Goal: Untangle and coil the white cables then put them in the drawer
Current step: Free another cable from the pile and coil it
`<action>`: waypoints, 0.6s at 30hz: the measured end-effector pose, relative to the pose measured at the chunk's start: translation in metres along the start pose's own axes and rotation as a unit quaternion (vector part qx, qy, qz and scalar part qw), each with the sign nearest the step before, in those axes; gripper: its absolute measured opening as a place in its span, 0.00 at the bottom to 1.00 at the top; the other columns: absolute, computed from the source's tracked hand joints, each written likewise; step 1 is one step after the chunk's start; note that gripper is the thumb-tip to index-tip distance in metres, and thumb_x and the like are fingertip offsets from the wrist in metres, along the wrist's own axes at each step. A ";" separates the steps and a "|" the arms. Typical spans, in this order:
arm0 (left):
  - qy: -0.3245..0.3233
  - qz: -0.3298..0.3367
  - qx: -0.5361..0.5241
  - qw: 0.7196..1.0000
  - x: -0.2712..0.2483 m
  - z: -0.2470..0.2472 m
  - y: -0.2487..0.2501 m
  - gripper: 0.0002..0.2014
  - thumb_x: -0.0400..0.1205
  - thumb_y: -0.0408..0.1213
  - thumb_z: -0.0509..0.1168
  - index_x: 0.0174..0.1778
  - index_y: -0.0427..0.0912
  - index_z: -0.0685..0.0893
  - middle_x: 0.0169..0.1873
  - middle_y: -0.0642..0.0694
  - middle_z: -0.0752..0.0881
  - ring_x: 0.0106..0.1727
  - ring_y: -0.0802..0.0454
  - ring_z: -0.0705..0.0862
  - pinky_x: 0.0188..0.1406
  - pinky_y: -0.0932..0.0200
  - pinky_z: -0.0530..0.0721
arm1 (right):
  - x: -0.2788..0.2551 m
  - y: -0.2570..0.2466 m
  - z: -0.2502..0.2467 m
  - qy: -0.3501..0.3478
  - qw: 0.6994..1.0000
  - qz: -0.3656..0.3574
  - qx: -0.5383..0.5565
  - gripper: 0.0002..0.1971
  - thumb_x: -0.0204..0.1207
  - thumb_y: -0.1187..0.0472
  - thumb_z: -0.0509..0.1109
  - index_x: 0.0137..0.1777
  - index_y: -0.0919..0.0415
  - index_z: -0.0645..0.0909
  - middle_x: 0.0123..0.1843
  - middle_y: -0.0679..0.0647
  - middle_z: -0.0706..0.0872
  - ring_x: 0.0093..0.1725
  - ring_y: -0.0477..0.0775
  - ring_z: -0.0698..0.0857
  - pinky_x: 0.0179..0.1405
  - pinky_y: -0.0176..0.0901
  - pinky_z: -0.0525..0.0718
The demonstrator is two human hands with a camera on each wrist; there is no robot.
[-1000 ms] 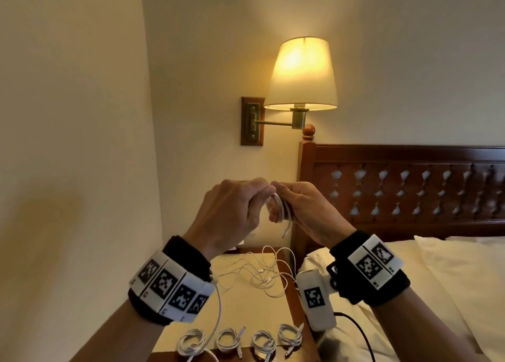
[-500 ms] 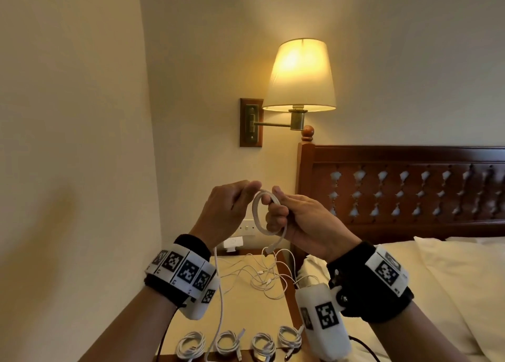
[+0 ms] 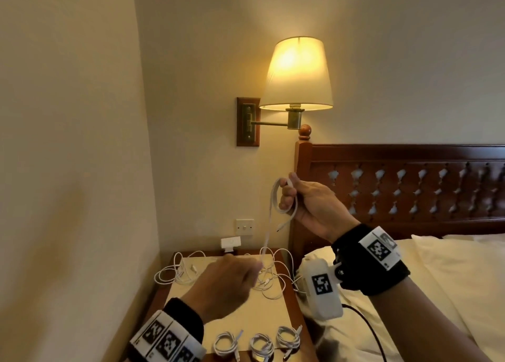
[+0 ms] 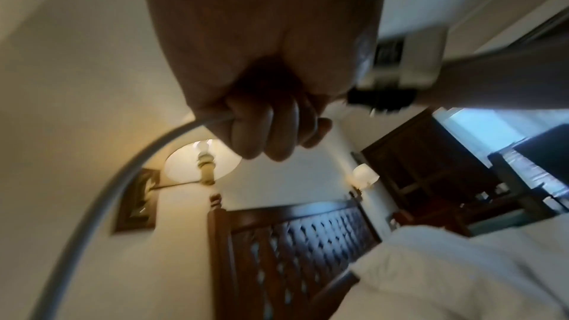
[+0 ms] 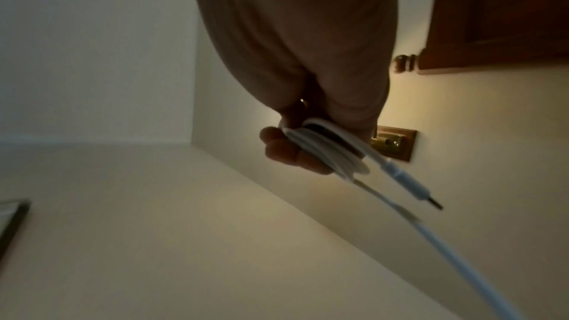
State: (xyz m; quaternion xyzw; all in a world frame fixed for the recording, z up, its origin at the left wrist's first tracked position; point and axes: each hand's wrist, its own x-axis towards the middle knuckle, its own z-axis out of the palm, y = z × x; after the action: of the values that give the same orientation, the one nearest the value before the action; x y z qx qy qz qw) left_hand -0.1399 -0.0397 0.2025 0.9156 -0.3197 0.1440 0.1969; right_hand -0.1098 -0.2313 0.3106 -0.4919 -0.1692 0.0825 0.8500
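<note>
Coiled cables: three small coiled white cables [image 3: 257, 344] lie in a row on the near edge of my wooden bedside surface [image 3: 164, 293], just below my left wrist.
Left hand: my left hand [image 3: 226, 285] hovers low over the surface, blurred in the head view; the wrist view shows my fingers [image 4: 264, 130] curled round the thin white cable [image 3: 269, 219], which leaves my fist to the left.
Loose cables: a tangle of loose white cables [image 3: 270, 277] sprawls across the far half of the surface, beyond my left hand.
Right hand: my right hand [image 3: 308, 205] is raised higher, in front of the dark carved wooden headboard [image 3: 410, 186], its fingers [image 5: 277, 147] gripping a few loops of the same white cable; a plug end [image 5: 409, 184] sticks out free below the loops.
Cable run: it stretches from the loops down to my left hand.
Bed: white pillows [image 3: 451, 279] lie to my right.
Wall: a lit cream-shaded brass wall lamp [image 3: 296, 74] hangs above.
</note>
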 end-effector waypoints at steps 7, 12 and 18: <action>0.126 0.098 0.074 0.984 0.010 -0.063 0.044 0.16 0.88 0.49 0.54 0.34 0.52 0.72 0.18 0.59 0.66 0.19 0.61 0.71 0.24 0.71 0.63 | -0.003 0.028 0.016 -0.020 0.985 -0.016 -0.168 0.17 0.88 0.56 0.55 0.45 0.66 0.79 0.29 0.52 0.76 0.27 0.46 0.75 0.31 0.34 0.78; 0.219 0.102 0.079 0.967 0.034 -0.084 0.031 0.16 0.87 0.48 0.55 0.44 0.45 0.85 0.23 0.63 0.71 0.18 0.67 0.69 0.24 0.73 0.66 | -0.008 0.029 0.021 -0.033 0.972 -0.028 -0.229 0.19 0.87 0.55 0.57 0.53 0.72 0.83 0.39 0.62 0.80 0.35 0.51 0.79 0.36 0.37 0.83; 0.252 0.069 0.071 0.963 0.056 -0.087 0.007 0.22 0.85 0.57 0.50 0.42 0.47 0.84 0.25 0.57 0.79 0.24 0.61 0.76 0.26 0.67 0.70 | -0.012 0.026 0.026 -0.032 0.968 -0.034 -0.245 0.21 0.86 0.52 0.57 0.55 0.71 0.83 0.35 0.57 0.80 0.32 0.49 0.79 0.35 0.36 0.81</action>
State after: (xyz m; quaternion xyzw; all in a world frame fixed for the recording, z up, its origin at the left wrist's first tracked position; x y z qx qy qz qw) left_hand -0.1144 -0.0344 0.3031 0.8370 -0.3112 0.4055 0.1952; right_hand -0.1295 -0.2005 0.2976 -0.6762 -0.2285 0.0255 0.6999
